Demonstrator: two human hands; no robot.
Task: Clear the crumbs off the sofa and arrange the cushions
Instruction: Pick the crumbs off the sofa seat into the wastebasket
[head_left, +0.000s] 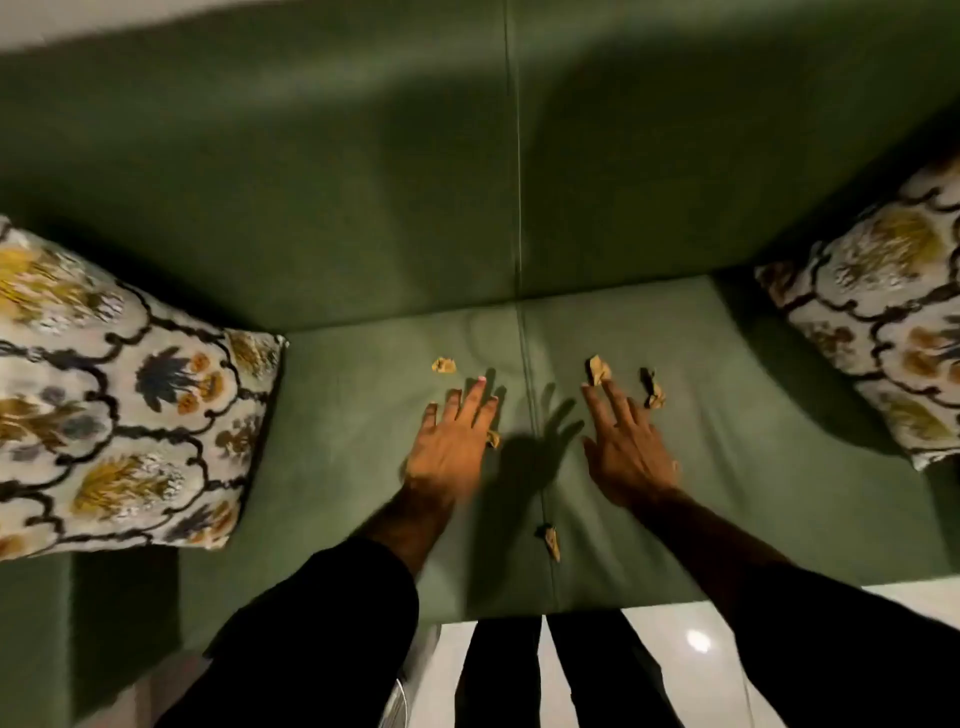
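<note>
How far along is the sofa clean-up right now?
Nothing looks finished. In hand: the left hand and right hand are spread open over the sofa seat, reaching for scraps. Left: about five scraps remain, and both cushions sit slumped at the ends.

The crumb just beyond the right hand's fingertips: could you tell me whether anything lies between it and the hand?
Nothing visible does. The right hand is spread open over the green sofa seat, and the tan crumb lies right at its fingertips, with only bare fabric around it.
</note>
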